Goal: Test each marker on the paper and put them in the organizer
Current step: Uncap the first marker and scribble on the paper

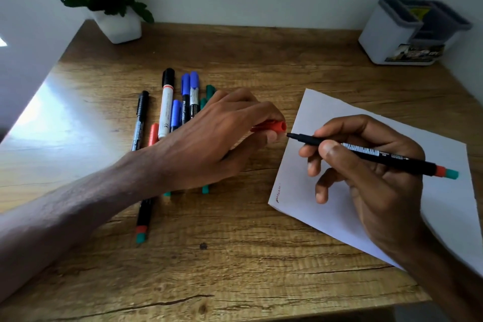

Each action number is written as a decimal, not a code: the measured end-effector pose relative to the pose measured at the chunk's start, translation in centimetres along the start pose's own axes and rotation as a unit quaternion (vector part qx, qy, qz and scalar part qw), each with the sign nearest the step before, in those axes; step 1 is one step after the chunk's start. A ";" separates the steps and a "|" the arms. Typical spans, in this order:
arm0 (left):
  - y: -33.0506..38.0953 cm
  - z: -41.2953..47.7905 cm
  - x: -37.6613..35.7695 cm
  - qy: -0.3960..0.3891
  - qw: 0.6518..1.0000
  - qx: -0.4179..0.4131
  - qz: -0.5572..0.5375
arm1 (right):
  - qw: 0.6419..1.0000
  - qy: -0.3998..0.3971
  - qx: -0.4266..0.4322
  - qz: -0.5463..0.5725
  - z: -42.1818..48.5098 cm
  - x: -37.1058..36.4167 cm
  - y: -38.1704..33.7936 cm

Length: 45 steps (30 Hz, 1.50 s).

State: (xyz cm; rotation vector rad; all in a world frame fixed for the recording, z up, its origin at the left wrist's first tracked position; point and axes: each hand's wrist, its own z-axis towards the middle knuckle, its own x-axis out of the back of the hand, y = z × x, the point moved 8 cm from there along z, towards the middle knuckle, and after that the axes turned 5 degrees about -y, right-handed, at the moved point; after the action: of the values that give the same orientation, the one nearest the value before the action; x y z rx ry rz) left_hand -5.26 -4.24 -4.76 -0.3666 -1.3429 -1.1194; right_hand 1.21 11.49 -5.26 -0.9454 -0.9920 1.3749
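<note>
Marker [386, 158] gripped by right hand [366, 185], tip at paper [326, 117] edge, left hand [209, 136] pinching red cap [278, 127]

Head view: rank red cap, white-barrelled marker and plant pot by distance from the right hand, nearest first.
1. Red cap: pinched in the left hand, just left of the right hand, which holds the black marker.
2. White-barrelled marker: lying farther left.
3. Plant pot: far back-left corner.
</note>
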 end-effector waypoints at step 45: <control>1.5 2.4 4.0 0.169 0.951 0.069 -0.250 | 0.943 -0.072 -0.017 -0.323 3.9 2.8 -4.1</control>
State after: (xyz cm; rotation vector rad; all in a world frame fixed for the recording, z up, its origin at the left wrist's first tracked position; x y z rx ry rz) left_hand -6.13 -3.35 0.01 0.2803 -1.2234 -1.4188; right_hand -1.29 14.17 -0.07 -0.4710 -1.2972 0.8751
